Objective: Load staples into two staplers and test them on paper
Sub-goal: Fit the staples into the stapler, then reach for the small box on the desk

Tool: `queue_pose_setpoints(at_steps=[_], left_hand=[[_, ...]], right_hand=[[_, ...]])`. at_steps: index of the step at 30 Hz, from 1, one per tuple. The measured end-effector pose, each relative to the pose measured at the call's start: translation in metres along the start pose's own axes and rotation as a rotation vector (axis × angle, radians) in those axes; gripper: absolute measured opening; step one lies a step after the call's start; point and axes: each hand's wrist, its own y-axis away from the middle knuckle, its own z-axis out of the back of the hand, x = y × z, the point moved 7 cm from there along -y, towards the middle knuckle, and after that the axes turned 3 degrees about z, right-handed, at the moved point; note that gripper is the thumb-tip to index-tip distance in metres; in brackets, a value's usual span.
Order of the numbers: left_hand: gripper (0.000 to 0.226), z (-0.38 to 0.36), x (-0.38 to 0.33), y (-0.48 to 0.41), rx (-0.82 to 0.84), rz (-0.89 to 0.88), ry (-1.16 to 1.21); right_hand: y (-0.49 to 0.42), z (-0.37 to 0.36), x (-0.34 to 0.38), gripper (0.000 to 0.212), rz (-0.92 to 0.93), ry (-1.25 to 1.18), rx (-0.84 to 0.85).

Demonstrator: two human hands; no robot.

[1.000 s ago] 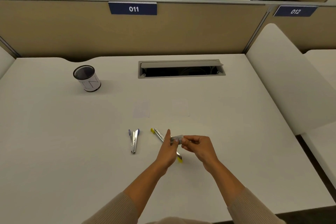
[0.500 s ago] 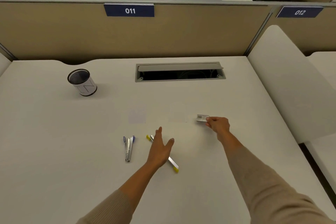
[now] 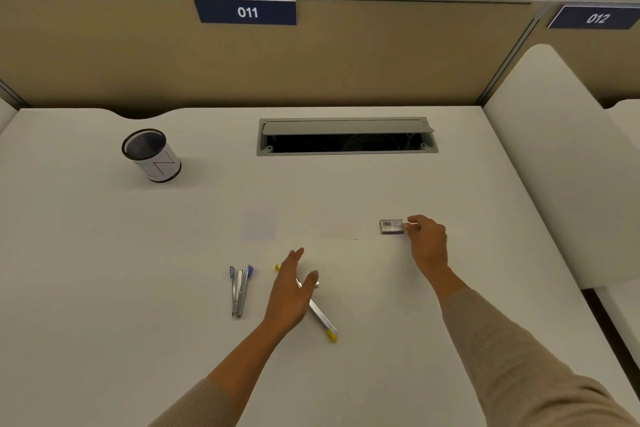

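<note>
In the head view, the right hand (image 3: 427,239) reaches to the right of centre and pinches the right end of a small staple box (image 3: 392,226), which lies on the white counter (image 3: 104,288). The left hand (image 3: 289,295) is spread with straight fingers over the middle of the yellow-tipped stapler (image 3: 323,317), low in the centre; whether it touches it cannot be told. Just left lies the blue-tipped stapler (image 3: 240,291), swung open. Two pale paper slips (image 3: 259,225) lie above the staplers. A mesh pen cup (image 3: 152,156) stands upper left
</note>
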Motion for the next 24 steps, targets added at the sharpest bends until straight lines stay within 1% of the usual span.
queue_pose_setpoints(at_steps=[2,4,6,7,9,12,15,24], left_hand=[[0.053,0.004,0.001,-0.001,-0.023,-0.021,-0.006],[0.052,0.008,0.004,-0.002,-0.038,-0.039,-0.014],[0.051,0.011,0.008,-0.003,-0.045,-0.049,-0.019],[0.051,0.012,0.010,-0.003,-0.047,-0.046,-0.017],[0.051,0.012,0.013,-0.004,-0.045,-0.040,-0.008],[0.050,0.012,0.013,-0.005,-0.044,-0.056,-0.005],[0.049,0.013,0.010,-0.005,-0.044,-0.082,-0.005],[0.045,0.014,0.006,-0.008,-0.050,-0.130,-0.004]], right_hand=[[0.010,-0.006,0.011,0.023,0.198,0.181,0.082],[0.022,-0.015,0.018,0.028,0.359,0.299,0.155],[0.032,-0.026,0.018,0.039,0.460,0.453,0.232],[0.034,-0.032,0.016,0.046,0.472,0.539,0.268],[0.033,-0.039,0.015,0.054,0.456,0.660,0.302],[0.020,-0.041,0.022,0.050,0.435,0.699,0.302],[-0.002,-0.037,0.030,0.041,0.347,0.577,0.305],[-0.056,-0.024,0.039,0.044,0.185,0.441,0.267]])
